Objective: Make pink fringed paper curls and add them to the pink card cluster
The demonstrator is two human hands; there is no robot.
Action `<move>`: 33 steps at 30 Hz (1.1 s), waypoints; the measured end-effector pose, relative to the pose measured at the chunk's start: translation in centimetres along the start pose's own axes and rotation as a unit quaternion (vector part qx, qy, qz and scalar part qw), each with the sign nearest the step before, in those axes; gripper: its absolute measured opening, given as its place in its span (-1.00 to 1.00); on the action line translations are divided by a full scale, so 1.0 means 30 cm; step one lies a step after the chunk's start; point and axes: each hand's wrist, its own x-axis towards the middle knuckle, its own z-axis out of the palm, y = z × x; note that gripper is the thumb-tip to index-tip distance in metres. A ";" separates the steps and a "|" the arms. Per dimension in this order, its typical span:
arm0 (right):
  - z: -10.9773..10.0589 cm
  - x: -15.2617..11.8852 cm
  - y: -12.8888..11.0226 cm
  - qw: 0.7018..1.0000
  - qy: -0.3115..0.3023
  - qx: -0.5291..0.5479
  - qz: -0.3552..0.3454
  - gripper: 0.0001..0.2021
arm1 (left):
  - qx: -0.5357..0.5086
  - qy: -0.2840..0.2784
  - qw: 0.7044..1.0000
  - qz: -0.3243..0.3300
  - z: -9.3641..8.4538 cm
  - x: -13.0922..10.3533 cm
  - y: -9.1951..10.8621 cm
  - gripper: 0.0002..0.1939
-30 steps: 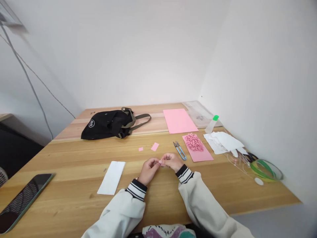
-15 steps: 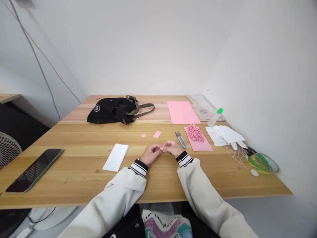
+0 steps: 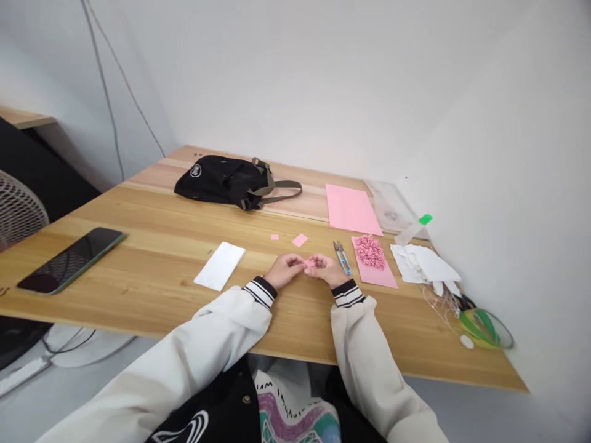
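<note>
White walls are rising behind a wooden table, which is spreading across the middle of the frame. Just right of the centre, a small pink piece of paper is sitting between the person's two hands, lying to the right of the left hand and to the left of the right hand. Neither hand is clearly nearer, since both are touching it. Left fingertips are closing in a pinch at its left side, while the right thumb and fingers are curling close around its right side; nothing else is showing in either grip. Its upper edge is looking fringed, but fingers are covering too much for its long axis to be told. Beyond the hands, two pink slips are lying flat, the larger just above the fingertips and the smaller farther left. To the right, blue snips are lying near the right hand, their long axis slanting and their blades pointing toward the upper left. Past them, a pink card is bearing a curly pink pile, closer to the right hand than to the left.
</note>
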 end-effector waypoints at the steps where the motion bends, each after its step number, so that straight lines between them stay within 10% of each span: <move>1: -0.001 0.000 -0.001 1.000 -0.003 -0.002 0.000 -0.61 | -0.005 0.006 1.000 0.001 0.001 0.001 0.000 -0.82; 33: 0.040 -0.005 -0.007 0.991 0.121 0.046 -0.015 -0.75 | -0.047 0.052 0.996 -0.059 0.012 -0.001 0.050 -0.84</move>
